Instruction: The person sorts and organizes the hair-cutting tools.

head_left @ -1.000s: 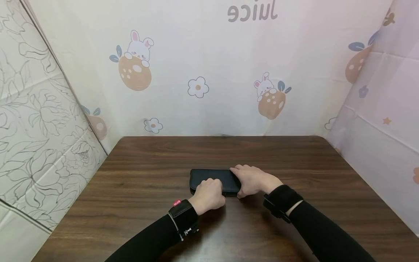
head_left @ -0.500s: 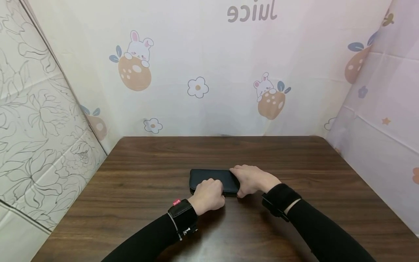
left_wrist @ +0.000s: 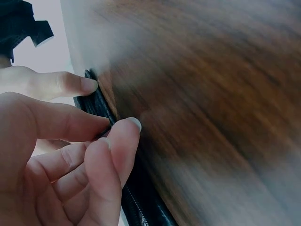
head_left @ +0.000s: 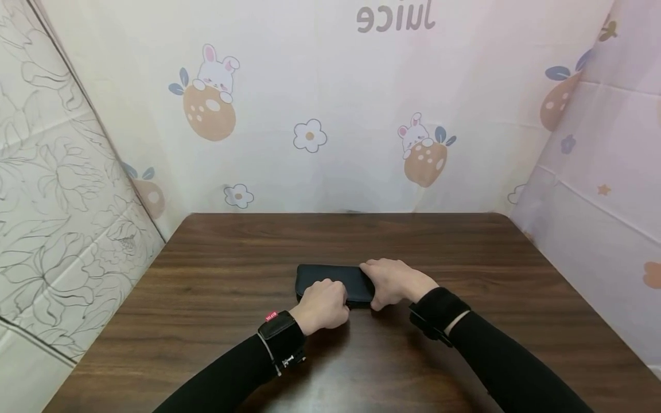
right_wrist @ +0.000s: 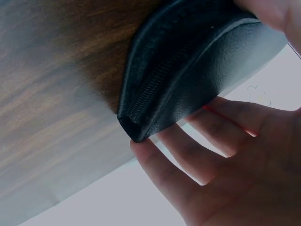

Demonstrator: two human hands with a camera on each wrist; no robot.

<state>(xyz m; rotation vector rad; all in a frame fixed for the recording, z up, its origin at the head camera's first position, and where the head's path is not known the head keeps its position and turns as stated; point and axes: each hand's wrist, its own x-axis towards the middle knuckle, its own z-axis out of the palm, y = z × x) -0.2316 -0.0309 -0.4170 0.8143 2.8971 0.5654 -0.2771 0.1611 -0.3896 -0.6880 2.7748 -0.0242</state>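
A black zip-around wallet [head_left: 322, 273] lies on the brown wooden table, its long zipped side facing the person. My left hand [head_left: 322, 307] is at this near edge, right of its middle. In the left wrist view, thumb and fingertips pinch a small dark piece at the zipper line, likely the zipper pull, mostly hidden by the fingers. Zipper teeth [left_wrist: 136, 207] show along the edge beside them. My right hand [head_left: 395, 282] grips the wallet's right end, thumb on the near side and fingers on the far side. The right wrist view shows closed zipper teeth [right_wrist: 155, 87] at that end.
The wooden table [head_left: 232, 246] extends around the wallet on all sides. Behind it hangs a pale curtain [head_left: 351, 86] with rabbit and fruit prints. A flower-patterned panel [head_left: 67, 189] stands at the left, and more printed cloth [head_left: 609, 172] at the right.
The head view has shifted slightly, so everything appears a little further left. Both hands keep nearly the same places on the wallet.
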